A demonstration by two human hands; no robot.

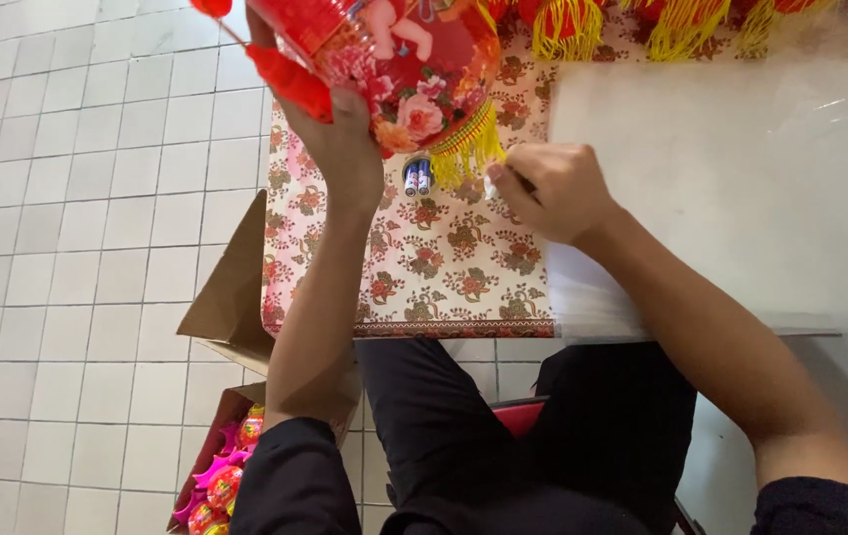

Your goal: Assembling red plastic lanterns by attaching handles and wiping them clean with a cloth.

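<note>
Gripping red lantern (394,59), left hand (339,149) fingers closed on base | right hand (553,188) pinching thin tool | seeming light, fragile; gripping rigid frame, avoiding fringe.

A red lantern (394,59) with yellow fringe is held up by the left hand (339,139) above the floral-clothed surface (444,267). A thin dark tool is gripped in the right hand (553,188), just beside two batteries (417,175). A cardboard box (235,297) is seen on the tiled floor (77,248).

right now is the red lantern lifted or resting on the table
Lifted: the left hand holds the red lantern up, its yellow fringe hanging above the floral tablecloth.
</note>
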